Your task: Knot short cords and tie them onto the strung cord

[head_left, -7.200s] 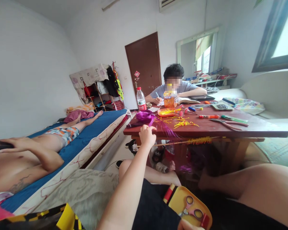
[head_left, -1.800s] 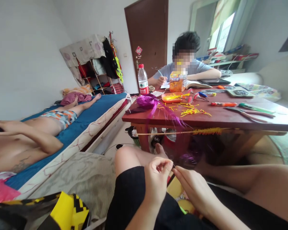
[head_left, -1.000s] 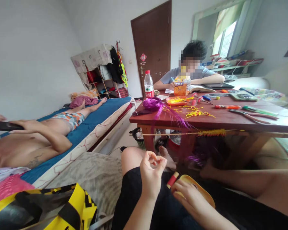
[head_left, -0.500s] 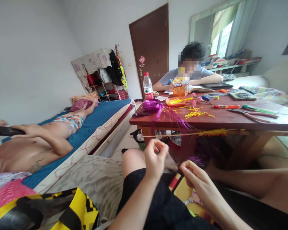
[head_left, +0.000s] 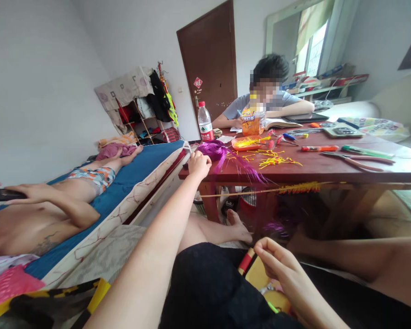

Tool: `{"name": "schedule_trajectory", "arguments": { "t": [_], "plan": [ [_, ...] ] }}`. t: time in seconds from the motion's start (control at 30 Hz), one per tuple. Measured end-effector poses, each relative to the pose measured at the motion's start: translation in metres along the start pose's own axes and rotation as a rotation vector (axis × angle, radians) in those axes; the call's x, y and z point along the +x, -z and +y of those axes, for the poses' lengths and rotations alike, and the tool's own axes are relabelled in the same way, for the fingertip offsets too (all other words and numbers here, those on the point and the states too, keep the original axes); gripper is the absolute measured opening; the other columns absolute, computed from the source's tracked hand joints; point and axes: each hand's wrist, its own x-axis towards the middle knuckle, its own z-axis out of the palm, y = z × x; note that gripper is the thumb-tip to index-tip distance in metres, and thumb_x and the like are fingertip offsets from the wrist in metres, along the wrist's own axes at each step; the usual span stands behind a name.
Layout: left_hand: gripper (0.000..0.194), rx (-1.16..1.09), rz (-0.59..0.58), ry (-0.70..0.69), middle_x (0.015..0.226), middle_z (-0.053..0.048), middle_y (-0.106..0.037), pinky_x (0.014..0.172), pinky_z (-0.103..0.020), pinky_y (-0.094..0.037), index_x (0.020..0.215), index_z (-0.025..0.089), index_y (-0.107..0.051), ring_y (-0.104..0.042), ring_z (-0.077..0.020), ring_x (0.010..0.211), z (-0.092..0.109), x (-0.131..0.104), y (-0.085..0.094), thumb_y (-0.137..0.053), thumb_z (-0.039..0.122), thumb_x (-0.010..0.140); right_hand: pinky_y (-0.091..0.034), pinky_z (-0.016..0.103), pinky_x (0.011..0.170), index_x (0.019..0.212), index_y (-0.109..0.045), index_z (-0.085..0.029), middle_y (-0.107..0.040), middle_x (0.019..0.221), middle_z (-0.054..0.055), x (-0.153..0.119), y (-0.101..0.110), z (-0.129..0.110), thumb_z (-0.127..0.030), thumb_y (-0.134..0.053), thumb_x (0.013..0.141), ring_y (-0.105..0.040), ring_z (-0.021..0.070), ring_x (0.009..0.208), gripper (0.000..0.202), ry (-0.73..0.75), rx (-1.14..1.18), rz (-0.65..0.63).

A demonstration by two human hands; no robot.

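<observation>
At the table's left corner my left hand (head_left: 200, 165) has its fingers curled at the near end of a bundle of shiny purple strands (head_left: 215, 150), and they look closed on it; the fingertips are partly hidden. My right hand (head_left: 277, 261) stays low over my lap, thumb and fingers pinched together; whatever they hold is too small to make out. Beside those fingertips is a red and tan cylinder (head_left: 247, 262). Under the hand lies a yellow tray-like thing (head_left: 257, 274) with small items, partly covered.
The wooden table (head_left: 315, 167) bears yellow-stemmed pieces (head_left: 277, 160), an orange dish (head_left: 238, 145), pliers (head_left: 359, 160), a red-capped bottle (head_left: 204, 122) and an orange drink bottle (head_left: 251, 123). A person (head_left: 269, 91) sits behind it. Another person (head_left: 51, 201) lies on the bed at left.
My left hand has gone from above my lap forward and left to the purple strands. My right hand keeps its pinch in nearly the same place. The view has shifted slightly.
</observation>
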Motion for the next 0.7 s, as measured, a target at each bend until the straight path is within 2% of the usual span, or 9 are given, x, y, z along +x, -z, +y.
{"name": "schedule_trajectory", "arguments": {
  "t": [0.2, 0.3, 0.37, 0.43, 0.5, 0.57, 0.6, 0.67, 0.7],
  "plan": [
    [0.018, -0.056, -0.025, 0.023, 0.108, -0.006, -0.056, 0.087, -0.044, -0.04, 0.095, 0.015, -0.058, -0.051, -0.0204, 0.1, 0.004, 0.009, 0.002, -0.053, 0.028, 0.083, -0.012, 0.017, 0.033, 0.068, -0.044, -0.021, -0.026, 0.049, -0.01, -0.001, 0.0, 0.004, -0.056, -0.049, 0.074, -0.019, 0.0063, 0.039, 0.036, -0.007, 0.049, -0.042],
    [0.011, -0.172, 0.032, 0.033, 0.099, -0.006, -0.059, 0.086, -0.04, -0.04, 0.083, 0.014, -0.059, -0.052, -0.0199, 0.097, 0.014, 0.004, 0.019, -0.055, 0.024, 0.081, -0.012, 0.017, 0.034, 0.068, -0.045, -0.021, -0.027, 0.049, -0.01, -0.004, 0.002, 0.003, -0.054, -0.05, 0.075, -0.017, 0.0056, 0.039, 0.035, 0.005, 0.085, -0.044],
    [0.013, -0.279, 0.088, 0.039, 0.089, -0.007, -0.06, 0.084, -0.035, -0.039, 0.071, 0.015, -0.057, -0.052, -0.019, 0.092, 0.024, -0.015, 0.037, -0.051, 0.019, 0.081, -0.017, 0.017, 0.035, 0.067, -0.045, -0.02, -0.03, 0.05, -0.009, -0.008, 0.005, 0.0, -0.054, -0.052, 0.075, -0.021, 0.0063, 0.041, 0.035, 0.029, 0.109, -0.039],
    [0.021, -0.407, 0.131, 0.038, 0.082, -0.005, -0.059, 0.078, -0.029, -0.041, 0.072, 0.017, -0.055, -0.054, -0.0165, 0.084, 0.039, -0.052, 0.054, -0.041, 0.022, 0.086, -0.023, 0.017, 0.038, 0.067, -0.046, -0.02, -0.035, 0.052, -0.007, -0.016, 0.007, -0.006, -0.052, -0.052, 0.076, -0.028, 0.0074, 0.044, 0.034, 0.051, 0.121, -0.028],
    [0.021, -0.586, 0.105, 0.029, 0.074, -0.002, -0.057, 0.07, -0.025, -0.042, 0.074, 0.018, -0.053, -0.054, -0.0137, 0.072, 0.055, -0.106, 0.066, -0.039, 0.029, 0.087, -0.029, 0.018, 0.041, 0.067, -0.047, -0.02, -0.039, 0.055, -0.006, -0.027, 0.009, -0.012, -0.049, -0.052, 0.077, -0.033, 0.0085, 0.047, 0.031, 0.073, 0.117, -0.017],
    [0.015, -1.213, -0.17, 0.189, 0.062, 0.001, -0.053, 0.065, -0.023, -0.041, 0.073, 0.019, -0.052, -0.051, -0.0122, 0.062, 0.07, -0.166, 0.067, -0.054, 0.031, 0.08, -0.033, 0.019, 0.044, 0.069, -0.049, -0.02, -0.042, 0.059, -0.005, -0.039, 0.009, -0.017, -0.046, -0.054, 0.077, -0.037, 0.0096, 0.051, 0.028, 0.112, 0.096, 0.0],
    [0.017, -1.418, -0.318, 0.313, 0.057, 0.002, -0.051, 0.061, -0.022, -0.039, 0.071, 0.018, -0.052, -0.048, -0.011, 0.057, 0.077, -0.193, 0.065, -0.059, 0.033, 0.076, -0.036, 0.02, 0.046, 0.07, -0.05, -0.02, -0.044, 0.061, -0.004, -0.046, 0.009, -0.018, -0.045, -0.055, 0.076, -0.04, 0.0104, 0.053, 0.026, 0.141, 0.078, 0.009],
    [0.02, -1.658, -0.459, 0.541, 0.05, 0.004, -0.047, 0.058, -0.02, -0.036, 0.078, 0.017, -0.053, -0.045, -0.009, 0.052, 0.088, -0.239, 0.056, -0.065, 0.032, 0.072, -0.04, 0.022, 0.052, 0.076, -0.054, -0.021, -0.049, 0.065, -0.002, -0.057, 0.009, -0.015, -0.043, -0.058, 0.074, -0.045, 0.0127, 0.059, 0.023, 0.197, 0.039, 0.028],
    [0.022, -1.728, -0.487, 0.597, 0.049, 0.005, -0.046, 0.056, -0.019, -0.034, 0.081, 0.017, -0.053, -0.044, -0.0082, 0.051, 0.091, -0.255, 0.051, -0.066, 0.032, 0.071, -0.042, 0.023, 0.054, 0.08, -0.055, -0.021, -0.052, 0.068, -0.001, -0.062, 0.008, -0.013, -0.042, -0.059, 0.074, -0.048, 0.0142, 0.062, 0.023, 0.21, 0.021, 0.029]
  ]
}}
